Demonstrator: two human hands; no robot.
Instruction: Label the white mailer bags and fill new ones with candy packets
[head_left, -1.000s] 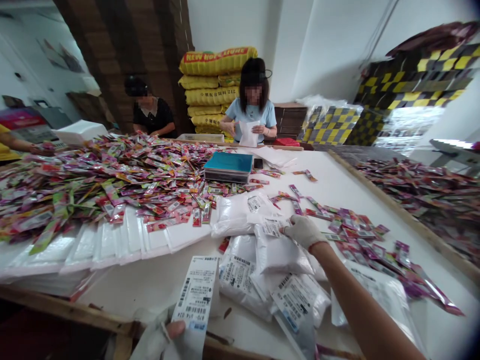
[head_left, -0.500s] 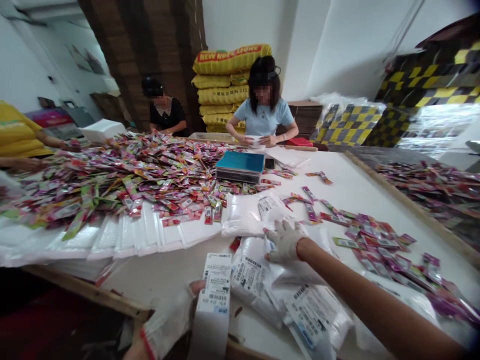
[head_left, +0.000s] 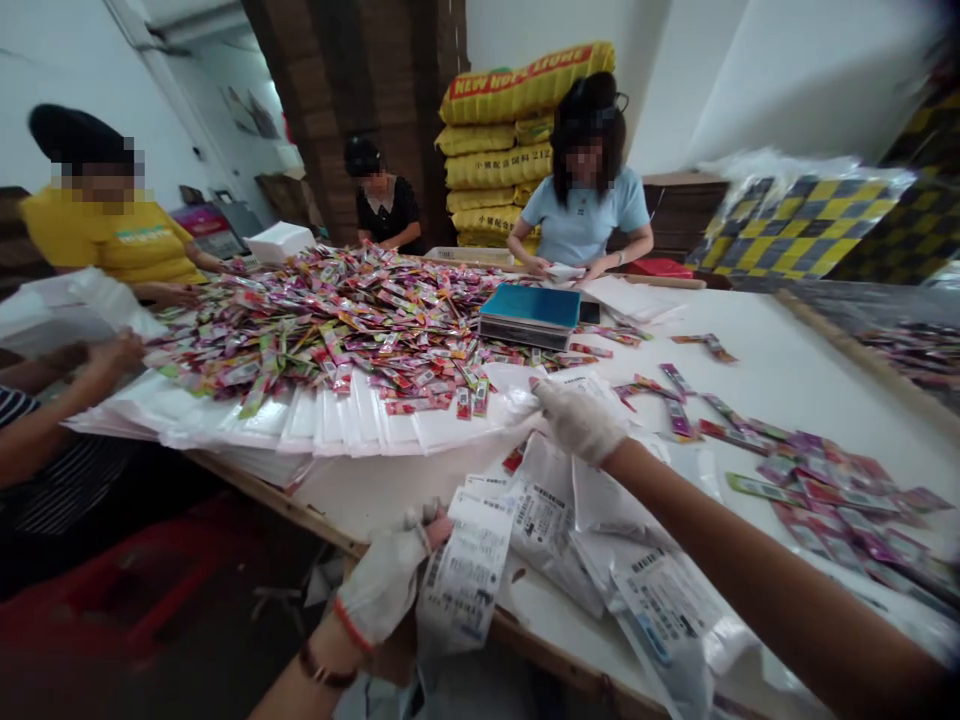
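Observation:
In my left hand (head_left: 386,575), wearing a pale fingerless-style glove with an orange cuff, a strip of printed shipping labels (head_left: 469,565) is pinched near its left edge. The strip hangs down over the table's front edge. My right hand (head_left: 581,415), gloved too, reaches across the table with its fingers closed at a white plastic parcel (head_left: 510,385). That hand hides part of the parcel and its label. Beneath the right forearm lie several more labelled parcels, including one parcel (head_left: 544,515) close beside the label strip.
A large heap of colourful small sachets (head_left: 360,310) covers the table's left, above overlapping white bags (head_left: 300,420). A blue-topped box (head_left: 529,310) stands behind the parcel. Loose purple sachets (head_left: 817,470) lie right. Co-workers sit opposite and left; a red stool (head_left: 120,610) is below.
My right hand has shifted left and away from me onto the far parcel, its fingers drawing together. My left hand has raised and tilted the label strip. The view has swung left.

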